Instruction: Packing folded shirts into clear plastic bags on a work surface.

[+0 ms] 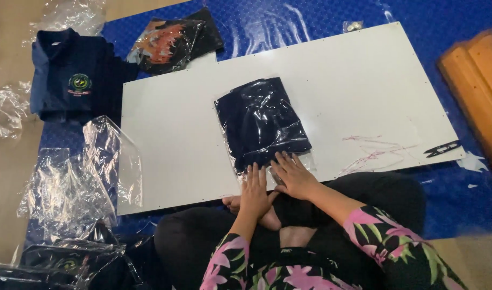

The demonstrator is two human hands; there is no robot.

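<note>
Flat on the white rectangular board lies a folded dark navy garment in a clear plastic bag, its long axis running away from the person, tilted slightly left. Both the left hand and right hand press its near edge, fingers spread flat. Glare hides the garment's details.

White board on blue floor mat, bagged dark garment and black snips lying on it
</note>
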